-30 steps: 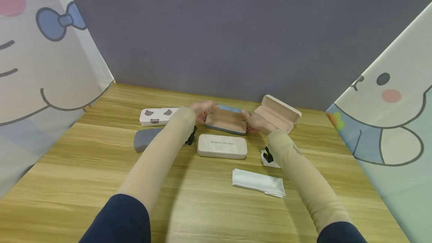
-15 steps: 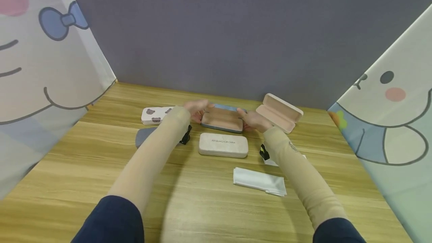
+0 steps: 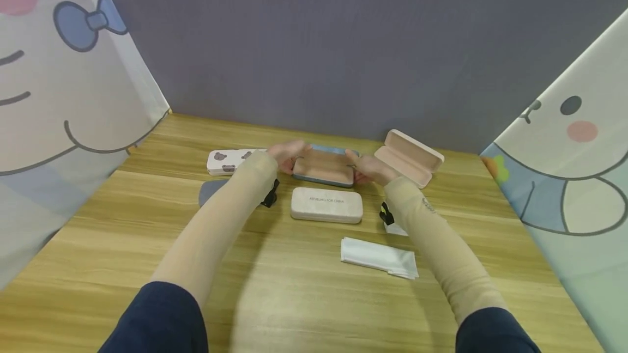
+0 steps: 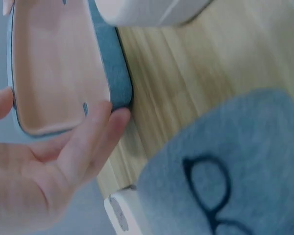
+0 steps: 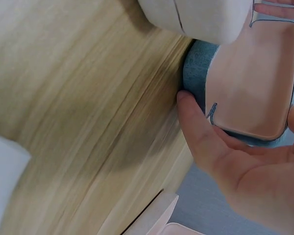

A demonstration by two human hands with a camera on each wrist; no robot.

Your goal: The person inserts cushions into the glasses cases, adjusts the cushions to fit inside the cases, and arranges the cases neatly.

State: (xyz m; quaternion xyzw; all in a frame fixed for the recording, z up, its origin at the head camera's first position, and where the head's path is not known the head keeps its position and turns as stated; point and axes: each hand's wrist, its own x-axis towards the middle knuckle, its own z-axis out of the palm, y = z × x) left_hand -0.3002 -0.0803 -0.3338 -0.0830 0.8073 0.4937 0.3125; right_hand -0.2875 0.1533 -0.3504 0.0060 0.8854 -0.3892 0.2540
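From my end: left hand (image 3: 288,154) and right hand (image 3: 372,168) pinch opposite ends of the open blue glasses case (image 3: 324,170) (pinkish lining showing), just beyond the lettered white case (image 3: 326,208).

The blue case (image 3: 324,168) is matt and cloth-textured outside, smooth within; the wood-grained desk (image 3: 304,298) has a faint sheen; the folded white piece (image 3: 379,257) is probably cloth.

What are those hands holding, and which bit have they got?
An open blue case with its pink inside showing. The left hand holds one short end, and the right hand holds the other short end.
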